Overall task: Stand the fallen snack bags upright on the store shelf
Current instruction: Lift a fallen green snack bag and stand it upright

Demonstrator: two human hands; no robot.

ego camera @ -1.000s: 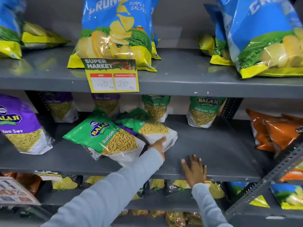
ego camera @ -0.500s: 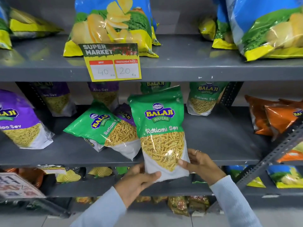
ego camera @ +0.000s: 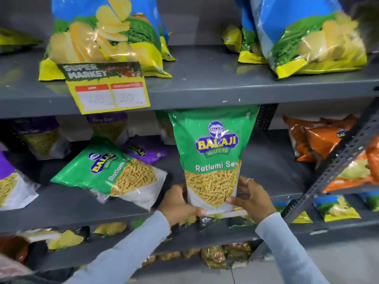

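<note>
- Both hands grip one green Ratlami Sev bag (ego camera: pixel 213 160) at its lower corners, centre of the frame: the left hand (ego camera: pixel 179 206) cups the bottom-left edge, while the right hand (ego camera: pixel 251 198) pinches the bottom-right side, thumb on the front panel.
- The bag is held upright, label outward, its base just at the front lip of the middle shelf (ego camera: pixel 272 167) and its top seal tucked close under the upper shelf edge (ego camera: pixel 205 95).
- To finish this step well, the base probably wants to go flat onto the bare grey shelf right of centre, with the hands low so the contents settle downward and steady the bag.
- Releasing one hand at a time would likely show whether it stands alone.
- A second green bag (ego camera: pixel 114 171) lies tilted on its back at centre left, overlapping a purple bag (ego camera: pixel 146 150); both appear to await the same treatment.
- Upright purple bags (ego camera: pixel 108 128) line the rear; pushing the held bag back towards that row may give it support.
</note>
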